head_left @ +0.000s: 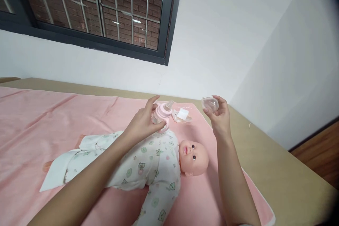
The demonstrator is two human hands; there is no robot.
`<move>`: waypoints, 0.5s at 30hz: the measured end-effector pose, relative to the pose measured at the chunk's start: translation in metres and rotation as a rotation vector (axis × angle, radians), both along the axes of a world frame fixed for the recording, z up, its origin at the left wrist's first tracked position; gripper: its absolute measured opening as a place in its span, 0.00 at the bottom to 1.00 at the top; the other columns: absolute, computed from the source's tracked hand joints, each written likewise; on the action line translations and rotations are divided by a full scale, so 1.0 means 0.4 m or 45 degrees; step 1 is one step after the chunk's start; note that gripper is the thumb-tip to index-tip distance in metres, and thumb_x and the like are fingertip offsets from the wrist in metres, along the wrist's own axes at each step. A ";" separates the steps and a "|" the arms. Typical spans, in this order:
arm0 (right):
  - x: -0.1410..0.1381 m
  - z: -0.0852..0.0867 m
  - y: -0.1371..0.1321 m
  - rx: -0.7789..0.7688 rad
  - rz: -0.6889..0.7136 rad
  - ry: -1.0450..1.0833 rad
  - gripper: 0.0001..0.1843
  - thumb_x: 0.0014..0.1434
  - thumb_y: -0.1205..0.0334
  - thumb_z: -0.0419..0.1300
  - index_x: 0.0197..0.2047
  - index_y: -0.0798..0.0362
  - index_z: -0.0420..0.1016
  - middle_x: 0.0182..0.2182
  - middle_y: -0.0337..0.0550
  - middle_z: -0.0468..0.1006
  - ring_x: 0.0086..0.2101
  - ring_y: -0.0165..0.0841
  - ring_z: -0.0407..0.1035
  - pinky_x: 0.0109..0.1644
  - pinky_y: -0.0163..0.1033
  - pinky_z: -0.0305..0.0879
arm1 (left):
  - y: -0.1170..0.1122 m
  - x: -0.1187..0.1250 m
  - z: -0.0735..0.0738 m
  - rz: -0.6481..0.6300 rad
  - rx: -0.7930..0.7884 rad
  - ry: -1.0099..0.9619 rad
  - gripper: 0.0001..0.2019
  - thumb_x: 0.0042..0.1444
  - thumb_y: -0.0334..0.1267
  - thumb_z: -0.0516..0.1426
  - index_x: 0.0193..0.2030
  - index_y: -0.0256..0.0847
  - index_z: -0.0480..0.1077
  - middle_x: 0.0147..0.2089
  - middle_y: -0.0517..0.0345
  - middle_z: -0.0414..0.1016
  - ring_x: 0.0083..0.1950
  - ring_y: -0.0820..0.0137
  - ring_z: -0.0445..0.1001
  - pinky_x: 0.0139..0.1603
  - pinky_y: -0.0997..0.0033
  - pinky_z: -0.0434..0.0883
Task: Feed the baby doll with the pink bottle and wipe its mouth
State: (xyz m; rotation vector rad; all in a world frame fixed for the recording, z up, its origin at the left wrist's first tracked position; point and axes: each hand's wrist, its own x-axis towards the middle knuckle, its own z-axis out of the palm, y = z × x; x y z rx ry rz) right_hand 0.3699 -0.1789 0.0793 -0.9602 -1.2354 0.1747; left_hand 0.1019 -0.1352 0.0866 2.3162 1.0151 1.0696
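Note:
A pink baby bottle (163, 112) with a clear teat is gripped in my left hand (144, 120), just above the doll's chest. The teat is uncovered and tilts up to the right. My right hand (221, 114) pinches a clear dome-shaped bottle cap (210, 104) between thumb and fingers, out past the mat's far right corner. Beneath my arms a baby doll (148, 162) in white pyjamas with green prints lies on its back, its head to the right. My left forearm hides part of its body and legs.
The doll lies on a pink mat (53, 120) over a wooden table (265, 155). A small clear packet with a white piece (182, 114) rests behind the doll's head. White walls and a barred window (106, 10) stand beyond the table's far edge.

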 end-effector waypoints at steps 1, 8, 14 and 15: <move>-0.037 0.020 -0.023 0.049 0.084 -0.023 0.33 0.46 0.52 0.68 0.53 0.46 0.61 0.49 0.45 0.71 0.50 0.36 0.68 0.55 0.46 0.66 | -0.012 0.005 0.002 0.009 0.040 0.040 0.39 0.49 0.42 0.58 0.67 0.44 0.47 0.55 0.50 0.69 0.55 0.54 0.69 0.48 0.60 0.68; -0.184 0.027 -0.074 0.077 0.270 -0.164 0.32 0.48 0.51 0.67 0.55 0.44 0.63 0.53 0.46 0.68 0.53 0.38 0.65 0.59 0.48 0.64 | -0.061 0.031 -0.001 0.007 0.279 0.205 0.38 0.51 0.43 0.57 0.67 0.40 0.47 0.55 0.47 0.68 0.55 0.54 0.66 0.55 0.55 0.63; -0.211 0.014 -0.075 -0.144 0.436 -0.300 0.34 0.49 0.50 0.67 0.58 0.41 0.63 0.55 0.44 0.67 0.56 0.39 0.62 0.58 0.48 0.65 | -0.078 0.033 -0.004 -0.010 0.275 0.165 0.38 0.52 0.45 0.58 0.67 0.43 0.45 0.55 0.49 0.67 0.56 0.55 0.66 0.53 0.56 0.65; -0.216 0.011 -0.075 -0.165 0.449 -0.291 0.37 0.47 0.50 0.68 0.59 0.40 0.60 0.57 0.44 0.65 0.57 0.39 0.61 0.58 0.49 0.65 | -0.077 0.032 -0.005 -0.006 0.279 0.154 0.39 0.52 0.45 0.58 0.68 0.43 0.45 0.54 0.49 0.68 0.55 0.55 0.66 0.52 0.56 0.65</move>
